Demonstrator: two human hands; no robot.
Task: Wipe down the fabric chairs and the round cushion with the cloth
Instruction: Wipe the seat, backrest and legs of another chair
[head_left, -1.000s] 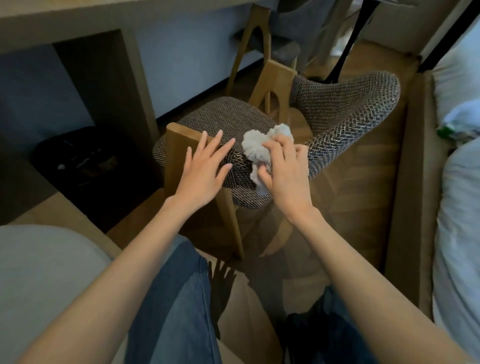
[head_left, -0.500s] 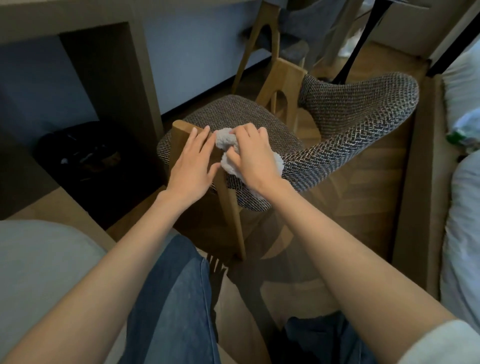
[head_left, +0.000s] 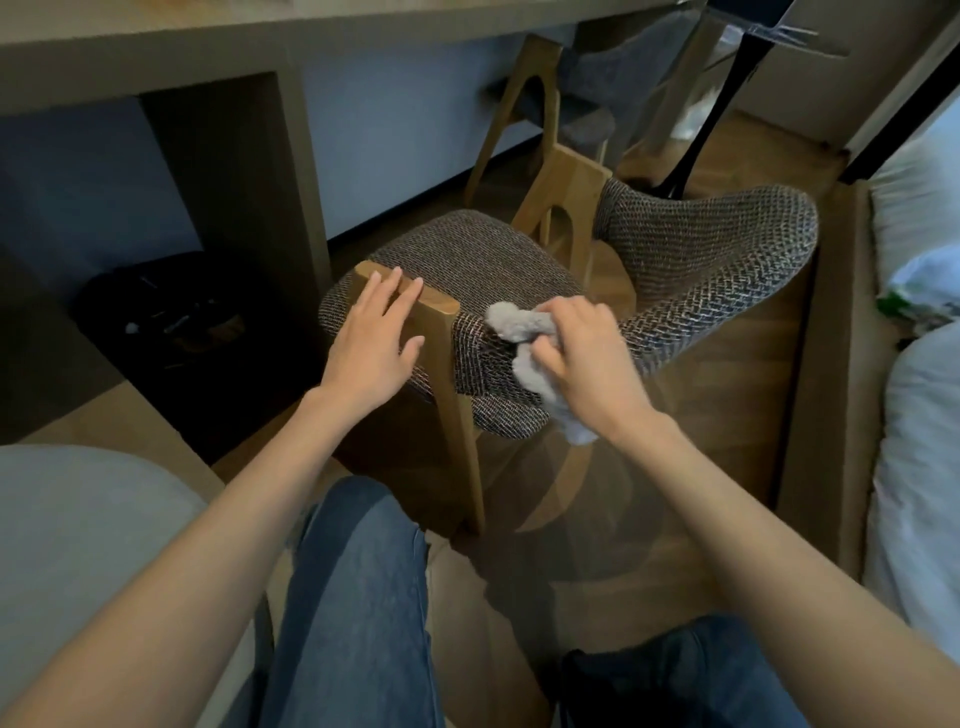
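"While the right hand (head_left: 587, 358) works at the front edge of the fabric chair (head_left: 467, 260), what has its grip got?"

"A bunched pale cloth (head_left: 519, 325), fingers curled round it, pressed on the seat's front corner. One wad sticks out just beyond the fingertips, on the seat top. A tail hangs below the palm, down over the seat's front face. The left hand (head_left: 374, 338) lies flat, fingers straight, on the wooden frame (head_left: 451, 384) just to the grip's left, holding nothing and apparently steadying the chair."

"How should the stroke go?"

"By my reading: firm, overlapping passes along the weave, with the cloth spread flatter under the palm so more of it meets the fabric. Bunched like this, only a small part seems to bear on it. Follow the rolled edge down, where the tail hangs, and brace with the left hand so the chair doesn't skid on the wood floor (head_left: 727, 441)."

"What's left?"

"Judging by position, most of it. The seat's middle lies beyond the grip and to its left, the curved backrest (head_left: 717, 244) beyond it to the right, close by. A second chair (head_left: 587, 124) stands well beyond, beside the table (head_left: 156, 47). A grey rounded shape (head_left: 78, 545) sits nearer than the grip and far to its left; whether that's the round cushion, I cannot tell."
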